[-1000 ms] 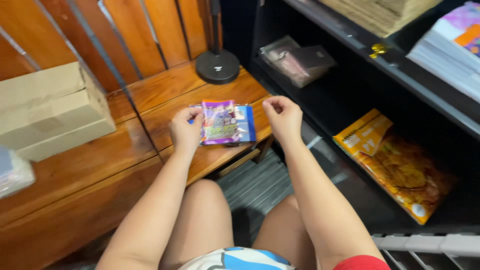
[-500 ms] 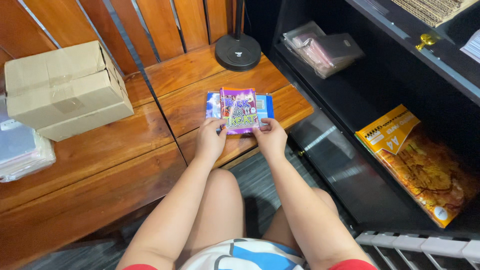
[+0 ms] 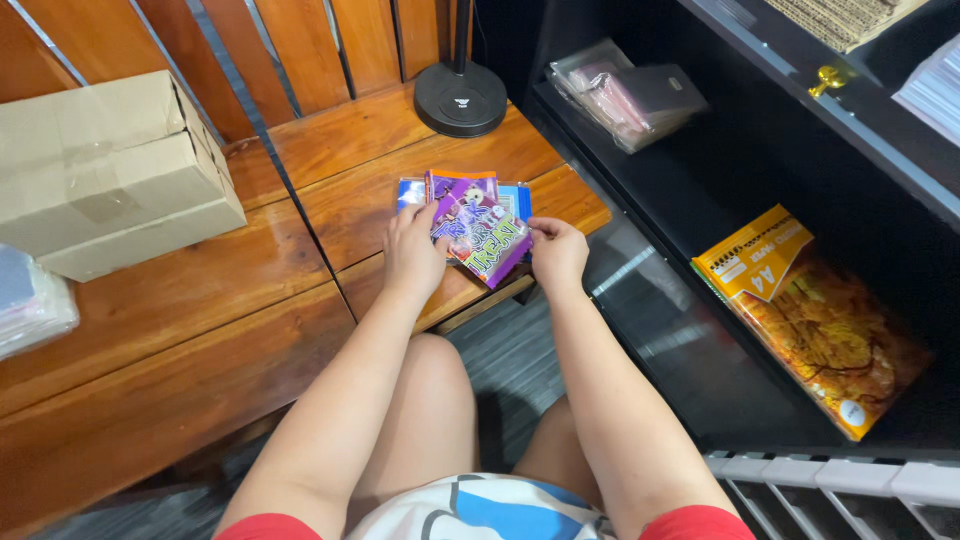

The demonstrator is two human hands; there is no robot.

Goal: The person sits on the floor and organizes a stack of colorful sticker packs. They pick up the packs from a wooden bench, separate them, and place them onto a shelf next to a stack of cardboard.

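Knees and bare thighs fill the bottom of the view, with both forearms reaching forward over them to the wooden counter (image 3: 200, 330). The left hand (image 3: 412, 250) lies on the left edge of a purple packet (image 3: 482, 232), its fingers curled onto the packet's top side. The right hand (image 3: 556, 252) is at the packet's lower right corner, fingers bent and pinched close on that edge. The purple packet lies tilted on top of a small stack of flat packets; a blue one (image 3: 515, 198) shows underneath at the right and upper left. The stack sits near the counter's front right corner.

Left of the hands, well apart, a taped cardboard box (image 3: 110, 170) stands on the counter, and a clear plastic bundle (image 3: 30, 305) shows at the far left edge. Beyond the stack, a round black lamp base (image 3: 460, 100) rests against the slatted wooden back. To the right stands a black shelf unit (image 3: 800, 130): a yellow pad of paper (image 3: 810, 320) lies on the lower shelf, and clear plastic bags (image 3: 625, 92) lie farther back.
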